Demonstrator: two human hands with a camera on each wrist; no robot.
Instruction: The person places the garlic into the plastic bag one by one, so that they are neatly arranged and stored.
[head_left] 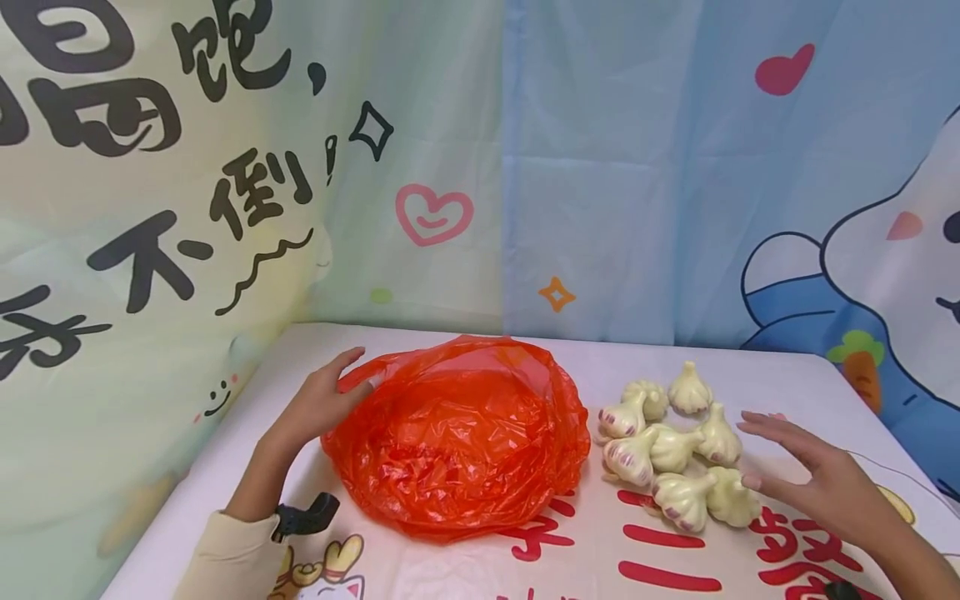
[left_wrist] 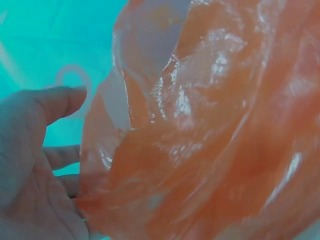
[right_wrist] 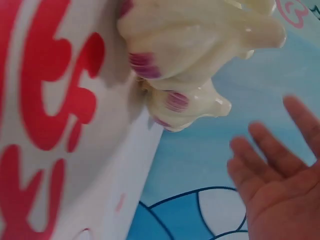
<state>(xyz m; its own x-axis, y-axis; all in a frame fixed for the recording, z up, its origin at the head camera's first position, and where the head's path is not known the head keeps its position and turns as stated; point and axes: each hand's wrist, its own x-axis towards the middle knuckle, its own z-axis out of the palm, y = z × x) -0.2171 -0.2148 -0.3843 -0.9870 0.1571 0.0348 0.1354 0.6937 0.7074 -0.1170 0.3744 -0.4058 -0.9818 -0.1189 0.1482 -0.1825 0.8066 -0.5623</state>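
A red plastic bag [head_left: 457, 458] sits on the table with its wide mouth spread open, crinkled and shiny. My left hand [head_left: 324, 398] is at its left rim, thumb and fingers spread apart. In the left wrist view the thumb stands off the bag's film [left_wrist: 200, 150], while the other fingers [left_wrist: 65, 156] reach behind its edge, tips hidden. Right of the bag lies a cluster of several garlic bulbs [head_left: 675, 450], cream with purplish marks. Beside them, on the right, my right hand [head_left: 813, 471] hovers with extended fingers, holding nothing. Two larger-looking garlic bulbs [right_wrist: 175, 40] fill the top of the right wrist view.
The white table [head_left: 780, 379] carries a printed cover with red characters [head_left: 671, 575] and a cartoon cat [head_left: 330, 587]. A patterned curtain [head_left: 592, 167] hangs along the table's back and left side. A thin cable [head_left: 892, 468] runs across the right side.
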